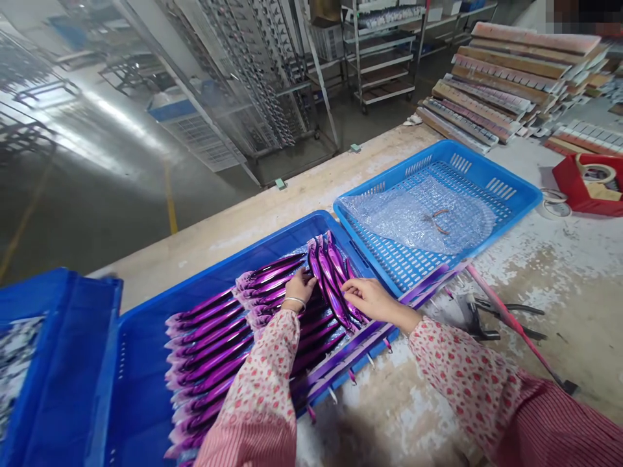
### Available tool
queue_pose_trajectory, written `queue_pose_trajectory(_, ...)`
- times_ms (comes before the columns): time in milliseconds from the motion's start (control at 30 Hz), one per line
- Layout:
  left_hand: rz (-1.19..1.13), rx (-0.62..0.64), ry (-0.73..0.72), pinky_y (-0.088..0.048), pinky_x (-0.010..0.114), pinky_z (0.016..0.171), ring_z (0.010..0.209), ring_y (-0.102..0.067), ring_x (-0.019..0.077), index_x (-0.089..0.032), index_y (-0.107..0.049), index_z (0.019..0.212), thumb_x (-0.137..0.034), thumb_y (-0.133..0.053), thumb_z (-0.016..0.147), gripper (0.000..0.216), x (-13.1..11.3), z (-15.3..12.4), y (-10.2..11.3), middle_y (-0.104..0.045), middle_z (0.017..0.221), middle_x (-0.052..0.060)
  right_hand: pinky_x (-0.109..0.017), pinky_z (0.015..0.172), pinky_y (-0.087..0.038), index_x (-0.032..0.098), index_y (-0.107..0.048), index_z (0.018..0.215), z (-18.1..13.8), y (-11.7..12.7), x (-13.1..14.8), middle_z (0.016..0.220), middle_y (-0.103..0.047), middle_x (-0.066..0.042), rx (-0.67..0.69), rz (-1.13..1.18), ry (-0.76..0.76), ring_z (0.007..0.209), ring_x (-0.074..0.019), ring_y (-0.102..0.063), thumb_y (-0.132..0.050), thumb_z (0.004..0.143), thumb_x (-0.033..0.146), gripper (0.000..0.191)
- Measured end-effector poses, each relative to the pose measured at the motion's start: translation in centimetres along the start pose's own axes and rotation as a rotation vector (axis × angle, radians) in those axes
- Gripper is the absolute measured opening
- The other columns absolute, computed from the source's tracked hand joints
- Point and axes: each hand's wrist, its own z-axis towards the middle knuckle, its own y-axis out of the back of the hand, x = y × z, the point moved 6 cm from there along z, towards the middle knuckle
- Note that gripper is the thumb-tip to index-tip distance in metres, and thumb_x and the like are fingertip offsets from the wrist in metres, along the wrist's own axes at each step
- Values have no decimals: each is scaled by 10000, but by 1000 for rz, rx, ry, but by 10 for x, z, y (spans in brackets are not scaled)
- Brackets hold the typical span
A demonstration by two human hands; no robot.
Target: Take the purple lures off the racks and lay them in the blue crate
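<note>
Rows of glossy purple fishing lures [209, 344] with pink frilled ends lie side by side in a blue plastic crate [146, 363]. A smaller bunch of the lures [331, 279] stands tilted near the crate's far corner. My left hand [299, 288], with a bangle at the wrist, curls over the lures at the middle of the crate. My right hand [367, 299] reaches in from the right, its fingertips against the tilted bunch. A long purple strip with small pegs [350, 350] lies across the crate's right rim.
A blue perforated basket [438, 168] holds bubble wrap and small pliers [437, 220]. Pliers [511, 318] and a pink rod [516, 331] lie on the stained bench [487, 389]. Another blue crate [63, 337] is at the left; stacked boards [506, 84] and wire racks stand beyond.
</note>
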Motion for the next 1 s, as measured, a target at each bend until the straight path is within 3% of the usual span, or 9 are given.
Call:
queue_pose_trajectory(133,-249,-180,-123,-573,374,815,896,-716,225,-145,-530,1320,-369,-664,840,547,-8,-66,55,-726,1108,135,-286,743,-536,198,-719,949,-3,11,5,802,-742,-23,-115,-5,73,740,-169,-691,-563,907,259,172)
queue_pose_trajectory(233,-361,-354,-179,-570,355,821,963,-700,220,-168,-526,1314,-471,-581,886,527,17,-171,96,-705,1146,129,-330,845,-551,209,-719,948,-29,32,27,925,-763,-59,-233,-46,192,863,-196,-711,-548,920,302,196)
queue_pose_trajectory(300,-319,-494,-99,-562,362,847,1013,-686,229,-182,-548,1274,-498,-574,882,504,59,-255,110,-697,1152,124,-341,854,-561,213,-717,963,-59,50,40,946,-765,-63,-274,-68,229,868,-201,-719,-565,926,355,211)
queue_pose_trajectory(400,-289,-682,185,-560,417,842,1004,-678,266,-180,-592,1140,-588,-621,788,540,140,-376,102,-694,1102,134,-344,838,-577,215,-713,976,-118,80,41,854,-769,-51,-292,-137,182,794,-204,-733,-588,914,424,252)
queue_pose_trajectory(500,-467,-632,381,-546,442,867,994,-676,277,-167,-601,1077,-650,-668,677,630,185,-447,55,-693,1062,147,-329,766,-605,217,-709,995,-194,95,17,788,-769,-51,-232,-183,10,754,-224,-749,-598,874,495,323)
queue_pose_trajectory(667,-881,-353,500,-542,310,749,782,-677,189,-172,-627,905,-622,-800,525,614,138,-430,-19,-693,825,67,-354,667,-636,238,-719,934,-316,90,-24,771,-771,-80,-149,-135,-321,728,-282,-756,-639,777,572,378)
queue_pose_trajectory(833,-876,-319,562,-397,254,470,468,-491,130,-202,-497,616,-757,-666,641,580,92,-409,-14,-452,475,-40,-427,688,-638,248,-733,861,-391,86,0,758,-762,-107,-225,-57,-443,727,-332,-747,-689,694,622,412)
queue_pose_trajectory(933,-762,-241,506,-317,258,431,428,-400,128,-231,-413,538,-768,-555,732,589,84,-422,-4,-355,405,-53,-428,710,-625,227,-728,852,-409,96,34,733,-752,-93,-302,-81,-360,700,-304,-736,-636,747,610,408)
queue_pose_trajectory(1000,-606,-337,558,-333,272,437,432,-414,143,-230,-425,508,-699,-515,785,552,88,-431,12,-410,406,-25,-396,703,-614,216,-714,870,-411,121,56,739,-746,-83,-404,-131,-275,704,-270,-727,-575,828,559,373)
